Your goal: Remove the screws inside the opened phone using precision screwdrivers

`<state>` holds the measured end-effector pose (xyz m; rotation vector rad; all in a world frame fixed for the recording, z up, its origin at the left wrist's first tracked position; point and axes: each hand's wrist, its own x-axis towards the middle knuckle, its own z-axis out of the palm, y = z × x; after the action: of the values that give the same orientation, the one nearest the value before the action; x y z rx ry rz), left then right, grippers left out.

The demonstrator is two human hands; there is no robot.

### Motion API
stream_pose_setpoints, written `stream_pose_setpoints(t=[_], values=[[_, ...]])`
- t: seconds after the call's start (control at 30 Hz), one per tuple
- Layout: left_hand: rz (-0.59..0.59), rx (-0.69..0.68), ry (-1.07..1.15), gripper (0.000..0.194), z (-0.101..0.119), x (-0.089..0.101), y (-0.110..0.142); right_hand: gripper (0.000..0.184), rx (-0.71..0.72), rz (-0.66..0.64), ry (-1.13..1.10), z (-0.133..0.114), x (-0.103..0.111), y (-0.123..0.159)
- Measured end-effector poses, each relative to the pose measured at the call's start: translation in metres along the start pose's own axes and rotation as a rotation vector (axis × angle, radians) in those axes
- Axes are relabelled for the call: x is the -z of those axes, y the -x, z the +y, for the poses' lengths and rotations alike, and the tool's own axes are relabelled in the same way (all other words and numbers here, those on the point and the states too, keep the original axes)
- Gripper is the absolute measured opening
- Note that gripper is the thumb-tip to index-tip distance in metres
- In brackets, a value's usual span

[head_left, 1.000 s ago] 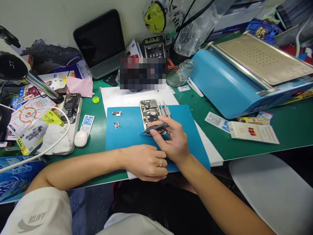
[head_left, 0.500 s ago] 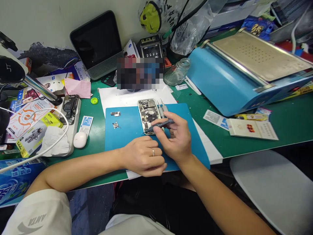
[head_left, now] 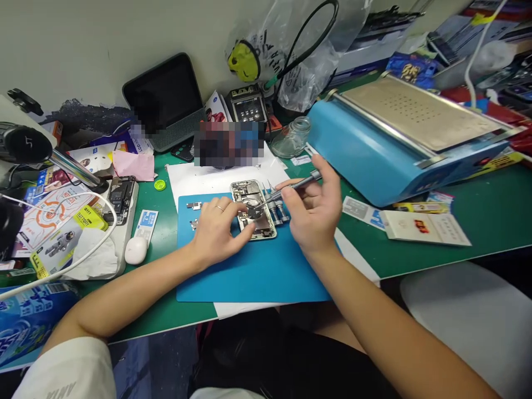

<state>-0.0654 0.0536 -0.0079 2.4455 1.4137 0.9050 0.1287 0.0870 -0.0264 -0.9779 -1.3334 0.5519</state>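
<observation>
On a blue mat (head_left: 249, 277) lies an opened smartphone (head_left: 266, 228) with its inner parts bare. My left hand (head_left: 218, 227), a ring on one finger, reaches over the phone's left edge; thumb and forefinger are apart near its middle. My right hand (head_left: 318, 216) grips a grey screwdriver (head_left: 305, 181) whose thin shaft slants down left over the phone's inside. Whether the tip touches a part, I cannot tell. Several other screwdrivers (head_left: 277, 209) lie along the phone's right side. Two small phone parts, one a metal piece (head_left: 194, 205), sit left of my left hand.
A blue machine with a metal plate (head_left: 415, 108) stands at the right, near a glass jar (head_left: 291, 138) and a white box (head_left: 428, 228). At the left are another opened phone (head_left: 120, 199), a white earbud case (head_left: 136, 251) and a lamp (head_left: 77, 169). A dark-screened device (head_left: 166, 97) leans behind.
My left hand has gone from a loose fist at the mat's front to the phone, its fingers now apart. The right hand has lifted the screwdriver's handle up and right. The view has shifted.
</observation>
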Motion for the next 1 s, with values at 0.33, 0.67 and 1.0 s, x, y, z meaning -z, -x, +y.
stream_pose_setpoints(t=[0.33,0.67,1.0], values=[[-0.098,0.061,-0.054,0.018,0.000,0.001,-0.003,0.055,0.017,-0.069,0.002,-0.005,0.002,0.009],[-0.130,0.073,-0.058,0.019,-0.001,-0.001,-0.003,0.051,-0.008,-0.118,-0.022,-0.009,0.002,0.012],[-0.095,0.045,-0.037,0.020,-0.003,-0.002,-0.002,0.049,0.019,-0.158,-0.043,-0.009,0.002,0.013]])
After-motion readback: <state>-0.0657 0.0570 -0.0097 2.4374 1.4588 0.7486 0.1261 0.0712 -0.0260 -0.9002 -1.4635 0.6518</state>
